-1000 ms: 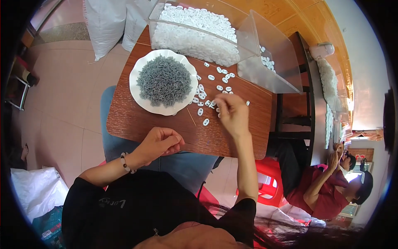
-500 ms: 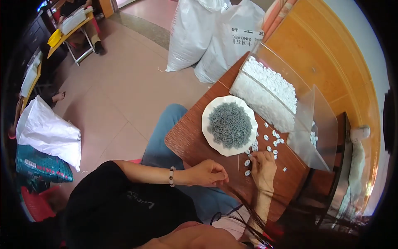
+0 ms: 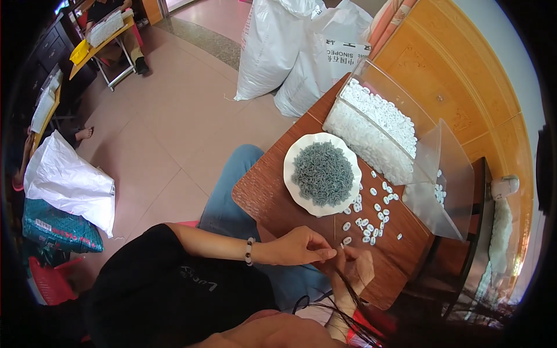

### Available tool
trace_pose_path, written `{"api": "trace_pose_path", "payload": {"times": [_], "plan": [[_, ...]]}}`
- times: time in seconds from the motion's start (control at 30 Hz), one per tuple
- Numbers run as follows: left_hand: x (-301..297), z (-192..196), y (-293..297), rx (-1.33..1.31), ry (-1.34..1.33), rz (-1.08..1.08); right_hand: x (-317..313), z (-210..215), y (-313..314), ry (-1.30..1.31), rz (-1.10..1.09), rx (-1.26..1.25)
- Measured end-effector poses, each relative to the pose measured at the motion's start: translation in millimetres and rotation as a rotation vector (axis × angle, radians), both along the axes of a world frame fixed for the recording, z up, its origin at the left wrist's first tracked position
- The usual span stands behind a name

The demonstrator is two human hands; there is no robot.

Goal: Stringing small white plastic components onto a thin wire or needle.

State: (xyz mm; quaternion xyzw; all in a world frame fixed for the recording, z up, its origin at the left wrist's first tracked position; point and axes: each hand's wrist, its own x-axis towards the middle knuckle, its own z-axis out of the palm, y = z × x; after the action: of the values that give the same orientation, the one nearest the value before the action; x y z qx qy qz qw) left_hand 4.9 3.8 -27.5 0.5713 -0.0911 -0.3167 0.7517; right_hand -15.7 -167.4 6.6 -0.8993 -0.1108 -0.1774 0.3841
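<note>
Over the near edge of the brown wooden table [image 3: 258, 194], my two hands are close together. My right hand [image 3: 355, 269] pinches a small white piece [image 3: 342, 246] between thumb and finger. Facing it, my left hand [image 3: 304, 246], with a beaded bracelet on the wrist, has thumb and fingertips pressed together; whatever they hold is too small to make out. Just beyond, loose white oval pieces with dark holes [image 3: 347, 226] lie scattered. A white scalloped bowl [image 3: 289, 168] heaped with small grey-green pieces [image 3: 322, 174] stands beside them.
A clear plastic bin [image 3: 455, 174] with many white pieces sits at the table's far right. White sacks [image 3: 270, 52] stand behind. Leftward on the floor are another white sack [image 3: 69, 177], a green bag [image 3: 61, 229] and a red basket [image 3: 52, 278]. A person sits at a folding table [image 3: 87, 62].
My right hand has drawn back from the loose white pieces toward my left hand, carrying a small white piece. My left hand has shifted slightly right, and the two nearly meet.
</note>
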Motion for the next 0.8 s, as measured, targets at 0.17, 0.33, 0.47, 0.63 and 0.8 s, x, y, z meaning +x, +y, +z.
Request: {"api": "trace_pose_path", "payload": {"times": [0.17,0.33,0.47,0.63,0.8], "plan": [[-4,5,-2,0.174,-0.371,0.093,-11,-9,-1,-0.156,0.049,-0.145],[-6,13,1,0.284,-0.538,0.174,-19,-10,4,-0.137,0.103,-0.190],[-10,2,1,0.265,-0.562,0.204,-20,-2,8,-0.060,0.108,-0.145],[-9,1,5,0.248,-0.426,0.078,-28,0,10,0.270,0.032,0.247],[-7,11,2,0.144,-0.175,-0.023,-29,8,-1,0.203,0.092,0.025]]}}
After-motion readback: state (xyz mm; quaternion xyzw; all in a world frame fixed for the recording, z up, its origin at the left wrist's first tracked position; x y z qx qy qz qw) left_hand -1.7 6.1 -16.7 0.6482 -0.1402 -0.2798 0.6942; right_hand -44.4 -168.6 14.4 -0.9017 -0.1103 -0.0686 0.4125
